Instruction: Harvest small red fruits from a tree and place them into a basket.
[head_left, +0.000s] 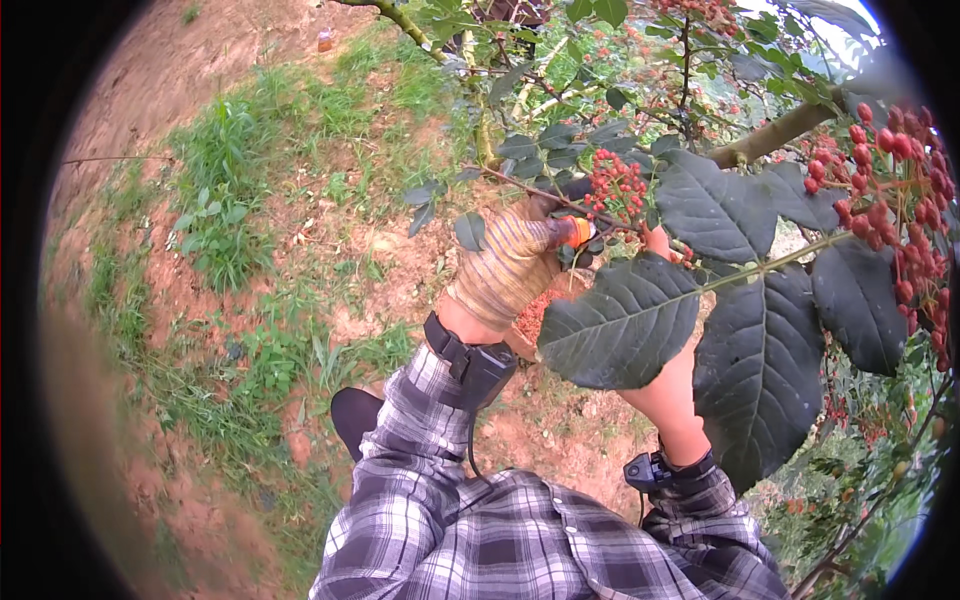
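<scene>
My left hand (510, 247) wears a striped knit glove with dark fingertips and has its fingers around a thin thorny twig (517, 184). An orange piece (576, 231) sits at its thumb. Just beyond the fingers, a cluster of small red Sichuan pepper berries (616, 184) grows on the twig. My right hand (658, 244) is bare and reaches up beside that cluster from the right. Large dark leaves (622, 322) in the foreground hide most of it, so its grip is not visible. Below my hands, a container (523, 343) shows partly, with picked red berries (534, 315) inside.
More red berry clusters (900, 172) hang close at the right, near a thick branch (780, 135). Yellowish stems (484, 127) rise beyond my hands. Grass tufts (221, 187) cover parts of the reddish soil (367, 255). A small bottle-like object (324, 39) lies far off.
</scene>
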